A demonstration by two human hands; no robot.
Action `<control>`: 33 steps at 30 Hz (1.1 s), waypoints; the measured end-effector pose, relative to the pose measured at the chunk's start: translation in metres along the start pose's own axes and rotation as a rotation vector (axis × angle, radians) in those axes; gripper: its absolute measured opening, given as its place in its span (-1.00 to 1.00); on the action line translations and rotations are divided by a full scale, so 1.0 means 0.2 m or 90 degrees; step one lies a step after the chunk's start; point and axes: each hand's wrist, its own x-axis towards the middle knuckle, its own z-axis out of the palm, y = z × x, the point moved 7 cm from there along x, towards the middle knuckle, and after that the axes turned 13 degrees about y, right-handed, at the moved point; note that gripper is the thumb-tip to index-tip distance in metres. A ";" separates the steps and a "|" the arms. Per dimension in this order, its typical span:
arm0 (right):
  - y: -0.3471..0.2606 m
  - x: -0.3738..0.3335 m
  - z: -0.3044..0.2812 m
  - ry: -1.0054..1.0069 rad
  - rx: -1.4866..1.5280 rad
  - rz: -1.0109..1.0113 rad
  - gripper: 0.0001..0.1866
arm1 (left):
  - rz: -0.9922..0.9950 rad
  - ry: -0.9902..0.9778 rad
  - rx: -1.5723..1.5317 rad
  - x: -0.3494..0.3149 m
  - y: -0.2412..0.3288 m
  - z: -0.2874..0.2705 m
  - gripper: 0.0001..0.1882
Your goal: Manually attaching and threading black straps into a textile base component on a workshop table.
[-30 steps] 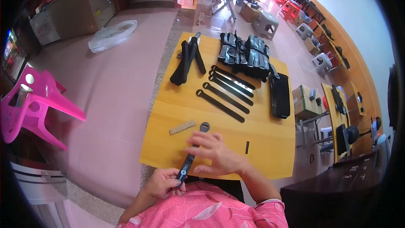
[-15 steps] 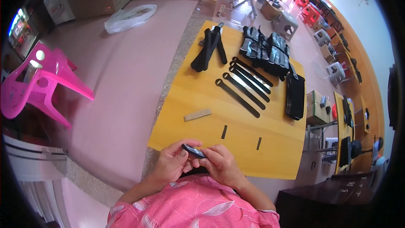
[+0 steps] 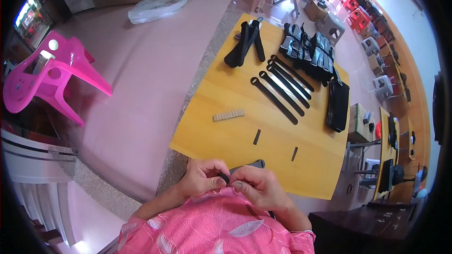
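My left hand (image 3: 203,178) is closed, its thumb and fingers pinching a black strap (image 3: 225,178) that is bent into a curve, just above my lap. My right hand (image 3: 261,187) is closed beside it, fingertips pinched together at the strap. A rounded dark end (image 3: 259,163) juts out behind my right fingers over the table's near edge; the part in between is hidden. Ahead on the table, several flat black straps (image 3: 278,101) with slotted heads lie side by side. Two short dark strips (image 3: 257,137) and a ridged tan strip (image 3: 229,115) lie nearer to my hands.
The yellow table (image 3: 202,136) also bears folded black straps (image 3: 245,44), bundled black-and-grey straps (image 3: 308,51) and a black pouch (image 3: 337,106). A pink plastic chair (image 3: 70,73) stands at left, a clear plastic bag (image 3: 157,8) on the floor. Boxes and stools line the right.
The black strap, earlier held folded and lying flat between both hands, now shows as a curved piece in my left fingers with a long end stretching past my right hand. The view has shifted slightly.
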 end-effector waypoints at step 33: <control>0.19 -0.22 -0.04 0.046 0.041 0.123 -0.86 | 0.041 -0.183 0.175 -0.05 -0.03 0.26 -0.74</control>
